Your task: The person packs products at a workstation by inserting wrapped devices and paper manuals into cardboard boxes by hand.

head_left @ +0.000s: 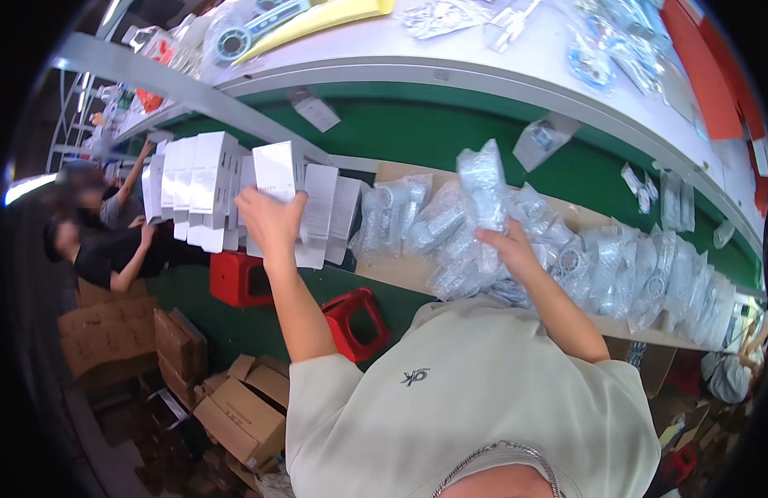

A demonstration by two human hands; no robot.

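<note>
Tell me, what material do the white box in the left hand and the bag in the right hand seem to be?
White box: probably thin cardboard, matte, with flat faces and sharp folded edges. Bag: probably clear plastic film, glossy, crinkled with bright glints.

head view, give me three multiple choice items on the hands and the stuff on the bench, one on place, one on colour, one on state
1. Where do the white boxes stand?
A. left of the clear bags
B. right of them
C. on the floor

2. What colour is the stool below the bench?
A. blue
B. red
C. yellow

3. What is the left hand doing?
A. hanging free
B. gripping a white box
C. resting on a stool

Answers:
1. A, the boxes fill the bench's left end.
2. B, its frame is plainly red.
3. B, its fingers close on the box, while the right hand holds a clear bag.
</note>
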